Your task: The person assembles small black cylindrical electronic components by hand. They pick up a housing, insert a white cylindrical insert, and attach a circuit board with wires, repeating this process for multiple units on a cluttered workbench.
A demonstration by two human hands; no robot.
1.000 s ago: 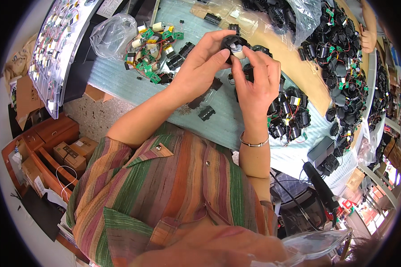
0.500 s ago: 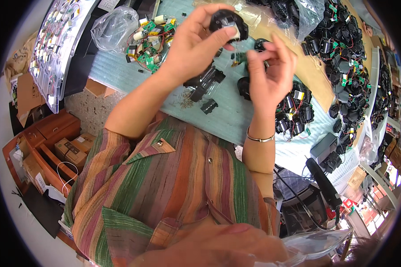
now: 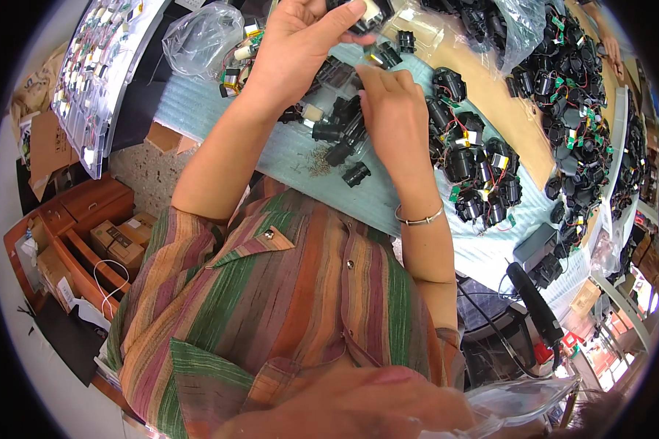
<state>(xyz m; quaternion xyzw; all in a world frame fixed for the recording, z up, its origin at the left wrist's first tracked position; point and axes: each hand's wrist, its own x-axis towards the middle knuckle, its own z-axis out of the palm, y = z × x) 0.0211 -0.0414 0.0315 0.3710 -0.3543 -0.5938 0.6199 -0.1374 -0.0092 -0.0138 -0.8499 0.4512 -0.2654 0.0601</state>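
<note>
A worktable (image 3: 194, 106) covered in pale blue-green sheeting runs across a cluttered room. At far left, a clear tray (image 3: 102, 80) full of small parts stands above a brown carton (image 3: 117, 245) whose dark printing is too small to read. A crumpled clear bag (image 3: 201, 44) comes next, then green boards with wires (image 3: 234, 79), partly covered by the left forearm. The left hand (image 3: 289, 55) curls around a black round part with a pale block (image 3: 373, 13), thumb pressed on it, at the upper edge of view. Below lie loose black pieces (image 3: 340, 124) and tiny metal bits (image 3: 320, 161). The right hand (image 3: 394, 110) has its fingers bunched beside those pieces; whether it grips anything cannot be told. Farther right are wired black assemblies (image 3: 483, 179) bearing pale labels, brown paper (image 3: 509, 124), a heap of black housings (image 3: 575, 146) and another person's hand (image 3: 612, 55)
</note>
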